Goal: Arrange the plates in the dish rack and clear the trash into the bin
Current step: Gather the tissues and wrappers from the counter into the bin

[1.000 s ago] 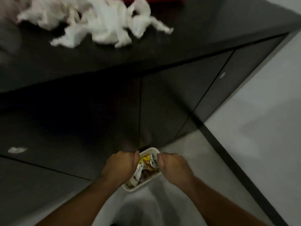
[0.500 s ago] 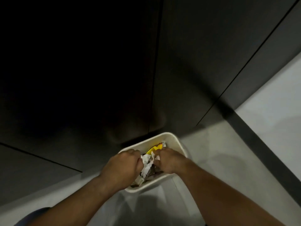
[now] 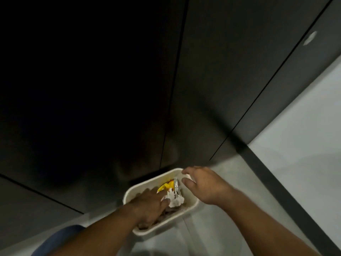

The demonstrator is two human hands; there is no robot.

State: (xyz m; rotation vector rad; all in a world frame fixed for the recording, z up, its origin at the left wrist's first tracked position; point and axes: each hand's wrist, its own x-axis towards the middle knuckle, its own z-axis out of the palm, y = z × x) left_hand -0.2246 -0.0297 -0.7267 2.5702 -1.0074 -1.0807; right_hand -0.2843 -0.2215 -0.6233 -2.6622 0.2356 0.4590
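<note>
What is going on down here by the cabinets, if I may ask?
A person is clearing trash into a small white bin on the floor beside dark cabinets. Their left hand reaches inside, fingers laid flat against crumpled white tissue near a yellow wrapper. The right hand hovers open over the bin's far corner, holding nothing.

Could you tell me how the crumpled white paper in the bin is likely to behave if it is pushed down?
The crumpled white paper looks thin and creased, so it will probably squash easily and feel very light. Its loose folds suggest it may spring back partly once the left hand, resting against it, lifts.
</note>
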